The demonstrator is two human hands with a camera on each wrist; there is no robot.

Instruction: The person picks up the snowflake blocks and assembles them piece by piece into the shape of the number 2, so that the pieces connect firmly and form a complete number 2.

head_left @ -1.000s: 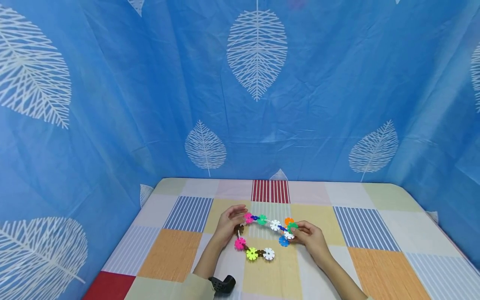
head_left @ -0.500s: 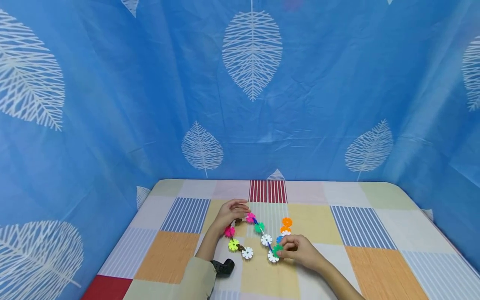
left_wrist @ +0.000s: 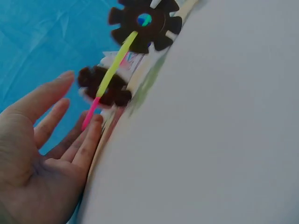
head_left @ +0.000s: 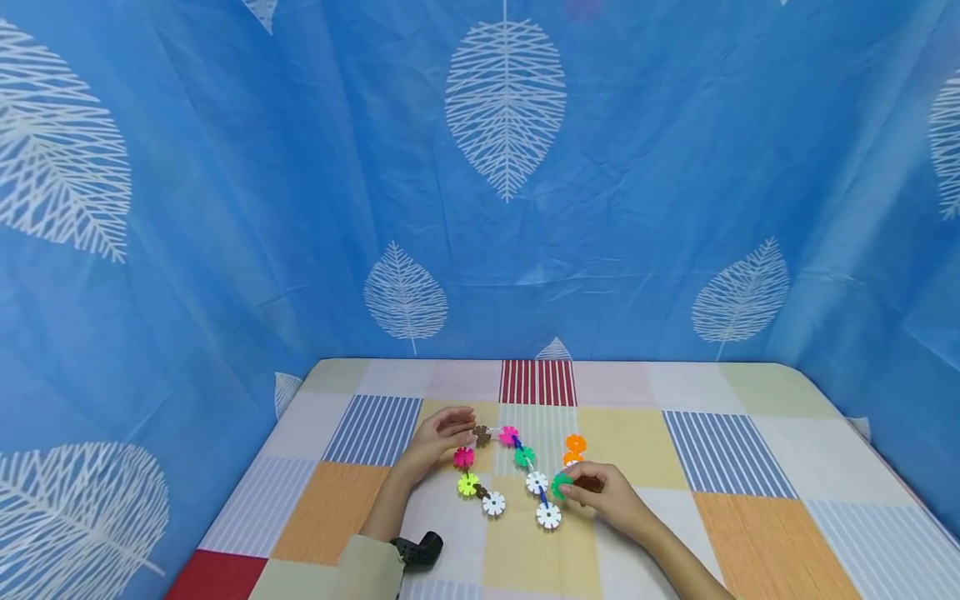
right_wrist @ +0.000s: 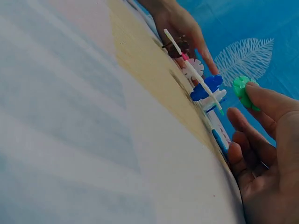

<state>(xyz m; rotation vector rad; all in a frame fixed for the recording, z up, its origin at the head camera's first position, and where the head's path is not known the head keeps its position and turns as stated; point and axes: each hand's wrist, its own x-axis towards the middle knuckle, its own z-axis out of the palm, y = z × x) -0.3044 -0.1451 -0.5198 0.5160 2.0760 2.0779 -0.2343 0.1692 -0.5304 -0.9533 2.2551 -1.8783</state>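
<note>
A chain of interlocking plastic snowflake discs lies on the table in a zigzag. Its brown disc (head_left: 482,435) is nearest to the fingers of my left hand (head_left: 435,442); in the left wrist view that hand is relaxed, fingers apart, holding nothing. My right hand (head_left: 609,500) pinches a green disc (head_left: 561,485) between thumb and index finger, right of the chain's end. That end is a white disc (head_left: 548,516). Another white disc (head_left: 493,504) ends the left branch, after a yellow disc (head_left: 468,484). The right wrist view shows the pinched green disc (right_wrist: 242,91) clear of the chain.
Orange discs (head_left: 576,443) lie just beyond my right hand, which hides part of their group. A patchwork cloth (head_left: 750,533) covers the table. Blue curtains (head_left: 637,208) with white leaf prints enclose the back and sides. A black device (head_left: 423,550) is on my left wrist.
My right hand has come down toward the near side, and the chain's right part swung nearer. The green disc shifted right, off the white one. My left hand drew back left from the pink disc.
</note>
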